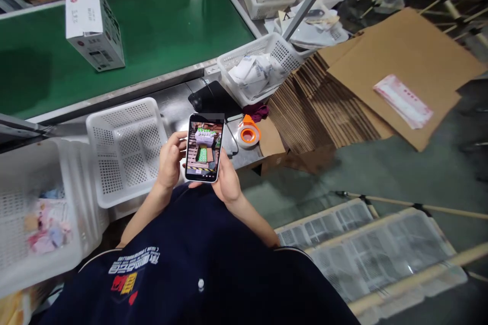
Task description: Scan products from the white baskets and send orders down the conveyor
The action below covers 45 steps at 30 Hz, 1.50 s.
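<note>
A smartphone is held upright in front of my body, its lit screen facing me. On the screen is a picture of a box with green and white items and a light purple pack. My right hand grips the phone around its lower right side, with fingers passing behind it. At the phone's left edge, my left hand has its fingers curled against the side; some fingertips are hidden. Just beyond the phone lie a black flat item and an orange tape dispenser with a roll of tape.
A white perforated basket stands left of my hands, beside stacked white baskets. A white carton sits on the green conveyor belt. Another basket holds packets. Flattened cardboard is stacked right; a rack holds clear bins.
</note>
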Each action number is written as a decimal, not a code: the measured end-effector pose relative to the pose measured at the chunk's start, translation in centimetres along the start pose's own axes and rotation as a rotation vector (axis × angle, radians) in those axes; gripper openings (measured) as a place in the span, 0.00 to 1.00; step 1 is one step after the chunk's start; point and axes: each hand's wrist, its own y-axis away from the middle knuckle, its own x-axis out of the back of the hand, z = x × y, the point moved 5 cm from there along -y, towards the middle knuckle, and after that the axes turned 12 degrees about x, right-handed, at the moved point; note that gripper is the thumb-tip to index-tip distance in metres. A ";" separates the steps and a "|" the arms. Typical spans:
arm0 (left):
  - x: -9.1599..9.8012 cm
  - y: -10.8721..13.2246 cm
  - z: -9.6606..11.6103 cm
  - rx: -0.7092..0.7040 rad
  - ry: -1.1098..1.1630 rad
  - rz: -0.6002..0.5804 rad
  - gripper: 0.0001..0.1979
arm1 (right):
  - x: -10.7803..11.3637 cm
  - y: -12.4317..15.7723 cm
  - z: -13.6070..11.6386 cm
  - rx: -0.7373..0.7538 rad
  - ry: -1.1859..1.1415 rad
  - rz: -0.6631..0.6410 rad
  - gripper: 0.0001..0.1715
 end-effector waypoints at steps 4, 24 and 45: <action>-0.4 0.3 0.1 -0.056 0.034 0.014 0.31 | -0.1 0.2 0.1 -0.013 0.004 -0.009 0.43; -0.2 -0.1 -0.5 -0.031 -0.056 0.020 0.24 | 0.3 0.4 0.2 -0.026 0.004 0.015 0.42; -1.8 2.0 -12.1 0.494 -0.508 -0.118 0.38 | 16.6 5.3 0.9 -0.089 0.190 0.419 0.43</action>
